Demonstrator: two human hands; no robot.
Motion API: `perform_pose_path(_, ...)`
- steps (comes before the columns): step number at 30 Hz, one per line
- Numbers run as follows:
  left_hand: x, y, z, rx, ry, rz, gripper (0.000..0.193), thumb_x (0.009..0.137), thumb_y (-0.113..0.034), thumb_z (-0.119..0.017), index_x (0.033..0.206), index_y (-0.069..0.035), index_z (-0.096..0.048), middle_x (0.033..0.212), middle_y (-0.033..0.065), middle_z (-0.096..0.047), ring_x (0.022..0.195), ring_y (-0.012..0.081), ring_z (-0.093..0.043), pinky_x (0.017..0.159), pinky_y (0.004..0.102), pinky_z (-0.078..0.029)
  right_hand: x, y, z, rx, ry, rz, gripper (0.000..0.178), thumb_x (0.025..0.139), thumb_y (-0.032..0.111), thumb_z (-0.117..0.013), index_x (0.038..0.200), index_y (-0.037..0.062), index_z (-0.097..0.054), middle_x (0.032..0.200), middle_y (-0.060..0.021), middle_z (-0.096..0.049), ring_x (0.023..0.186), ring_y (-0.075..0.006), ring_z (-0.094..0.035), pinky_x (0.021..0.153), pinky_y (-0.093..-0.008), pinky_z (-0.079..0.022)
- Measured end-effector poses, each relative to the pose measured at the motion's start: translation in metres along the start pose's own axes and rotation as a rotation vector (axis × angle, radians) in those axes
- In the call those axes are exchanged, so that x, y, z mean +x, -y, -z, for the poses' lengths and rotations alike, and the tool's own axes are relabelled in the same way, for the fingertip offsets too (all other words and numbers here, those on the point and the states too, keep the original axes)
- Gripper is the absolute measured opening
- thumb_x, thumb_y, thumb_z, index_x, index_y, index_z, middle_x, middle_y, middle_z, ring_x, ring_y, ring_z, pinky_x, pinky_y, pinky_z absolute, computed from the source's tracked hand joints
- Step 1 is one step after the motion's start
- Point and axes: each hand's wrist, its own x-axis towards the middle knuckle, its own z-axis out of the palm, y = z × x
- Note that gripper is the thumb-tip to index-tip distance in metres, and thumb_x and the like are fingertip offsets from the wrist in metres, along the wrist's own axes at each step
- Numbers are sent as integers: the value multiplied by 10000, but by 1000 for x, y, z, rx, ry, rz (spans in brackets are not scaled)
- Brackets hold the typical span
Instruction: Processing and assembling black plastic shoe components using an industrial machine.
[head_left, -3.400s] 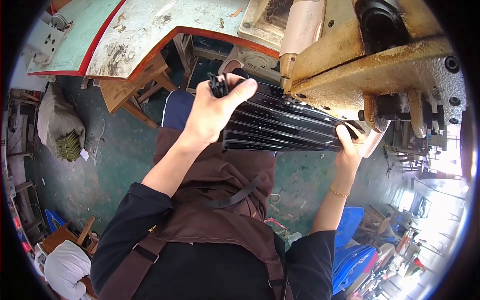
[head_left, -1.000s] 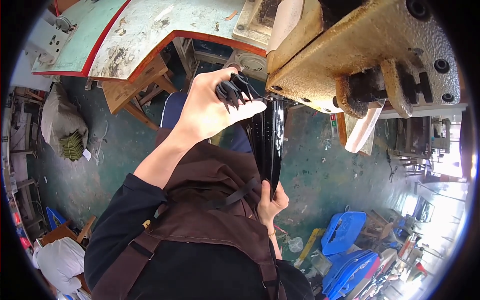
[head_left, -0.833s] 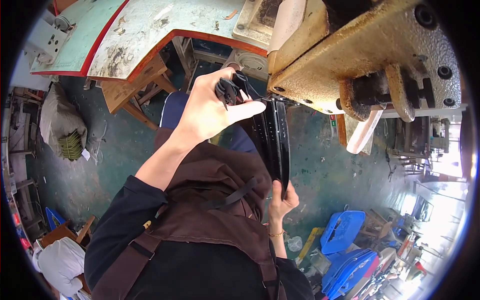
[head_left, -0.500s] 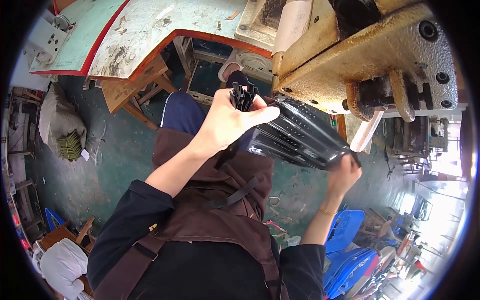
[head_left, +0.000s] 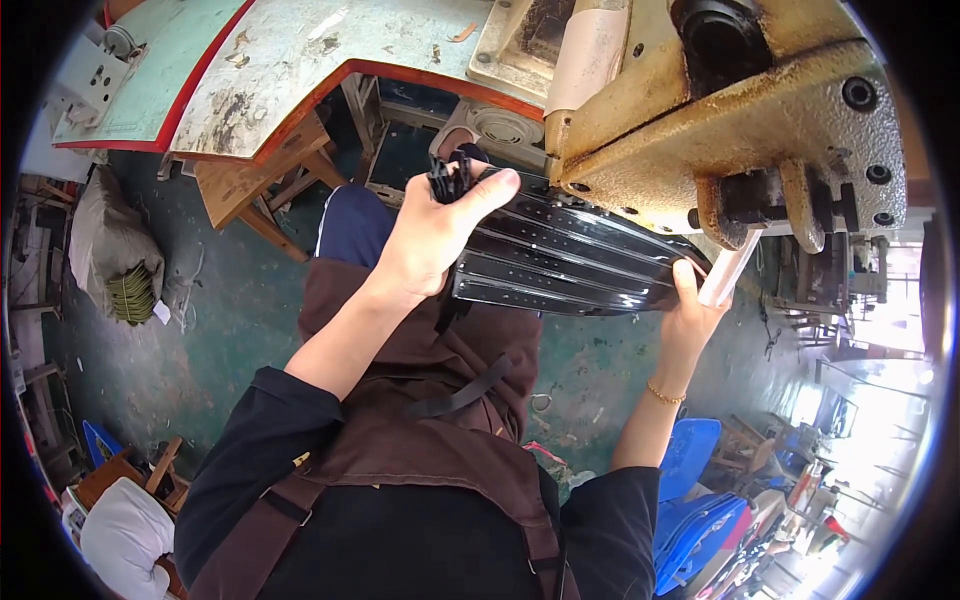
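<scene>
A bundle of glossy black strips [head_left: 570, 255], dotted with rows of small holes, stretches between my hands over my lap. The strips lie side by side, fanned into a flat sheet. My left hand [head_left: 430, 230] is closed round their left end, thumb on top, and short black ends stick up past the fingers. At the other end my right hand [head_left: 692, 315] pinches the strips, thumb uppermost. Just beyond the bundle hangs the head of a worn, cream-coloured machine [head_left: 740, 130], which hides part of the strips' far edge.
A scuffed pale worktable [head_left: 300, 60] with a red edge spans the far left, a wooden stool [head_left: 260, 180] below it. A stuffed sack [head_left: 115, 235] stands on the floor at left. Blue plastic pieces [head_left: 695, 530] sit by my right elbow. A brown apron [head_left: 430, 450] covers my lap.
Both hands have shifted, the left one leftward and the right one slightly upward. The strips have spread from a narrower, bent bunch into a flatter, wider sheet.
</scene>
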Motion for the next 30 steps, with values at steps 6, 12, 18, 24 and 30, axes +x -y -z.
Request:
perform_pose_path(6,2,-14,20,118,-142,-108,127,772,-116,-704,780,-11,-633,724,31,-624,603,65,-534,582,165,-412,-3,-16,-15,8,24,-56,310,738,-81,-629,1046,-46,-618,946,-109,-662,839,-157,-608,715,-220,-480)
perform_pose_path(12,10,-28,57,65,-272,-120,104,772,-114,-696,795,-41,-626,725,35,-631,586,73,-554,554,167,-424,-12,0,-49,210,302,-295,162,804,-1,-581,954,-54,-613,856,-87,-643,732,-122,-576,685,-205,-465)
perform_pose_path(18,14,-42,98,59,-301,-153,119,790,-121,-662,858,-49,-596,760,49,-631,594,79,-564,549,170,-427,-16,12,-81,123,542,-315,208,747,31,-664,928,-66,-630,816,-73,-647,652,-112,-556,586,-181,-452)
perform_pose_path(24,8,-52,111,20,-296,-169,150,818,-117,-605,933,-29,-564,793,73,-635,591,83,-558,546,180,-429,-17,26,-102,-112,682,-275,153,753,22,-640,875,-71,-649,813,-66,-663,656,-113,-573,610,-178,-455)
perform_pose_path(30,3,-55,120,-120,-312,-487,92,804,-94,-604,889,-63,-592,760,86,-628,571,80,-513,501,179,-398,-39,27,-94,14,548,63,201,737,-43,-598,928,-60,-659,859,-82,-687,700,-122,-614,650,-185,-465)
